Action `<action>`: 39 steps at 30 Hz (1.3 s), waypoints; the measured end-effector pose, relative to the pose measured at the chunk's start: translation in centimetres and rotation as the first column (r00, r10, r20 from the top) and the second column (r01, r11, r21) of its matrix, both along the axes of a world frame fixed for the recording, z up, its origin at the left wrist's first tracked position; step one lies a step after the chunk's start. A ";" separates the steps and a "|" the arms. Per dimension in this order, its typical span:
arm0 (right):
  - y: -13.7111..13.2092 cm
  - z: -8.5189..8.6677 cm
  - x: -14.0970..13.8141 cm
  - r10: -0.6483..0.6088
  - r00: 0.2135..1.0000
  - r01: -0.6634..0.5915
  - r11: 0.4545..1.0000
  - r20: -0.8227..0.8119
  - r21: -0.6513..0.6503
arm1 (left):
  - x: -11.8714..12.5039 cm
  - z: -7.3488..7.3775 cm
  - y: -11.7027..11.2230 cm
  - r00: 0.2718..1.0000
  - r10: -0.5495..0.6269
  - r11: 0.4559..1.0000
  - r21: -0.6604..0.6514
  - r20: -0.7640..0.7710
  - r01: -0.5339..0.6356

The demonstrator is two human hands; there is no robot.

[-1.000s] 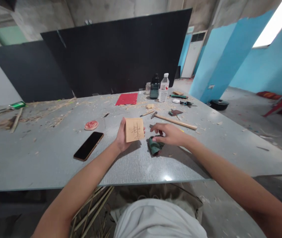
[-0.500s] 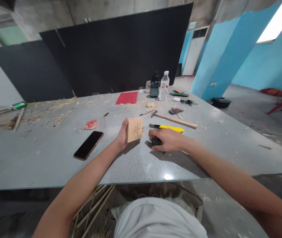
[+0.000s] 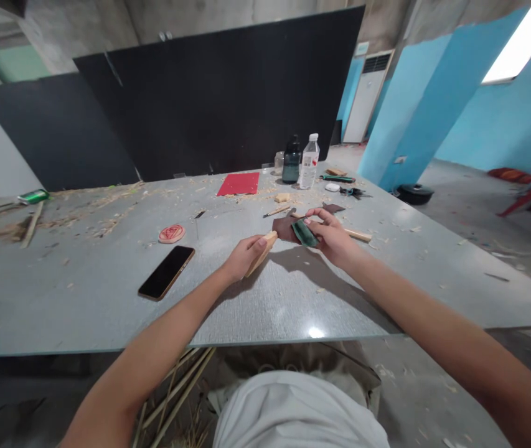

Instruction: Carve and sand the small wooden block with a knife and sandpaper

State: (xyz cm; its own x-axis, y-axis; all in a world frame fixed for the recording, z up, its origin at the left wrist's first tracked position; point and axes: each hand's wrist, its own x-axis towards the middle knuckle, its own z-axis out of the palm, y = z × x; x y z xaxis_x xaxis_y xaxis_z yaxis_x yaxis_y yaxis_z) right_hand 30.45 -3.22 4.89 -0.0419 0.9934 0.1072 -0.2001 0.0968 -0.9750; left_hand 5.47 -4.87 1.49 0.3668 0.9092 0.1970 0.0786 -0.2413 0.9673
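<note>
A black phone (image 3: 166, 273) is seen lying flat on the grey desk (image 3: 83, 292), to the left of the wooden block. The wooden block (image 3: 262, 252) is gripped in the left hand (image 3: 245, 256) — fingers closed round it, tilted low over the desk. Just right of the block, a folded green sheet (image 3: 303, 233) with a dark underside is pinched in the right hand (image 3: 333, 236), raised clear of the desk. Beyond the block, a hammer handle (image 3: 357, 236) is partly hidden by that hand — bottles (image 3: 309, 163) stand further back.
</note>
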 end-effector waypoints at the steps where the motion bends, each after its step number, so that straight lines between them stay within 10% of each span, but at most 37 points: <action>1: 0.1 -0.2 0.0 0.010 1.000 -0.010 1.000 -0.012 -0.019 | 0.0 0.0 0.0 1.000 0.009 1.000 0.022 -0.021 -0.009; 11: -0.4 -0.9 -1.3 0.114 0.986 -0.121 0.991 -0.125 -0.049 | -0.2 0.5 -0.1 0.961 0.088 0.978 0.207 -0.263 -0.033; 21: 0.2 -1.1 -0.8 0.034 0.999 -0.035 0.998 0.020 0.061 | -1.3 0.9 -0.8 0.761 0.172 0.935 0.346 -0.626 0.073; 28: -1.5 -1.0 -2.6 0.154 0.945 -0.213 0.959 0.288 0.187 | -0.1 1.8 -1.5 0.952 0.149 0.874 0.485 -0.268 0.000; 39: -1.6 -1.9 -3.0 0.290 0.859 -0.395 0.900 0.422 0.186 | 0.5 1.4 -1.2 0.957 0.218 0.915 0.382 -0.191 -0.133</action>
State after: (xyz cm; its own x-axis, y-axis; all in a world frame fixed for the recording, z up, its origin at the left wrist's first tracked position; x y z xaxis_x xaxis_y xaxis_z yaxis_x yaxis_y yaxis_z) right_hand 27.48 -4.86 2.99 -0.4634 0.8465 0.2619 0.1075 0.3471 -0.9317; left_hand 5.93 -6.02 2.91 0.2812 0.8449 0.4551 0.3567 -0.5323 0.7678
